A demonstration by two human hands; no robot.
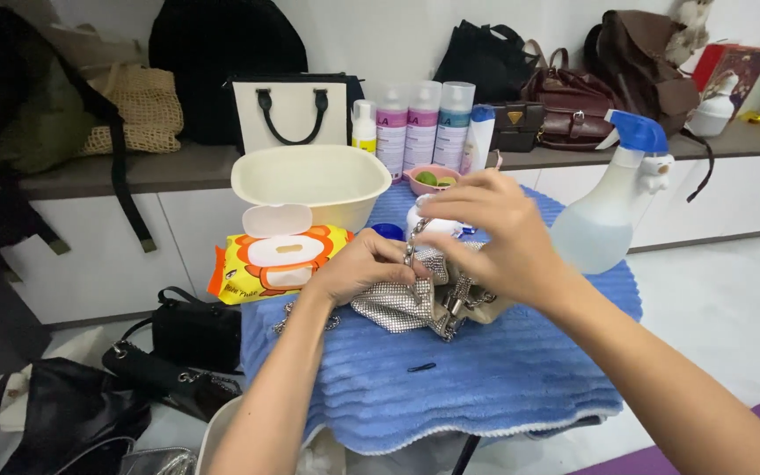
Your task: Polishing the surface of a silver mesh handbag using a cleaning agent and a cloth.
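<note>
A small silver mesh purse (398,303) with a metal chain lies on a blue ribbed towel (485,378) that covers a small table. My left hand (358,268) grips the purse's upper left edge. My right hand (494,233) hovers above it and pinches the chain (415,239) near the clasp, fingers curled over the purse's top. Part of the purse is hidden under both hands.
A cream basin (310,180), a yellow pack of wet wipes (279,255) and a spray bottle (613,211) with a blue trigger stand on the towel. Several cleaner bottles and handbags line the shelf behind. Black bags (191,339) lie on the floor at left. A small dark object (421,367) rests on the towel.
</note>
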